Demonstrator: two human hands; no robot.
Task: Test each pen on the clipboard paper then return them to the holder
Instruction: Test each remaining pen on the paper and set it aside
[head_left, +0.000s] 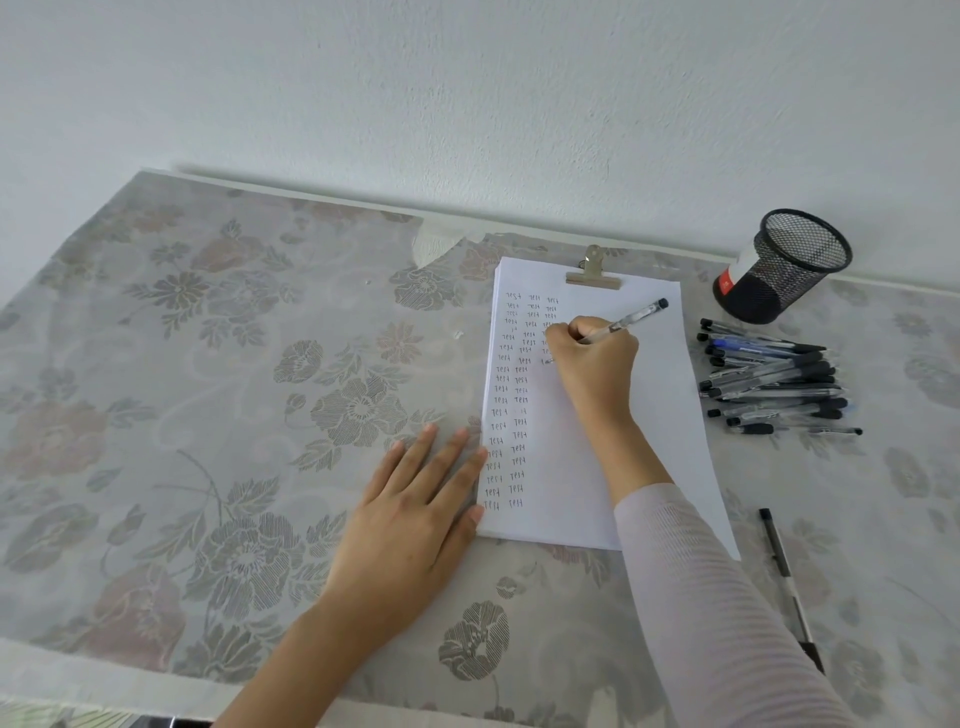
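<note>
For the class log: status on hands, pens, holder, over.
Right hand grips pen, writing on paper. Left hand flat at paper's edge. Holder looks empty; pen pile beside it.

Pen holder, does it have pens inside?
Looks empty: nothing sticks out of the pen holder; the pens lie piled beside it.

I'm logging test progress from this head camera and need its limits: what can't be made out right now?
Head view only:
1. Tip of the pen: hidden behind the right hand, so fresh ink is unconfirmed.
2. Third column on the paper: partly covered by that hand.
3. Count in the pile of pens: they overlap too much.
4. Label on the mesh holder: too small to read.
5. Clipboard board: under the paper; only the clip shows.
</note>
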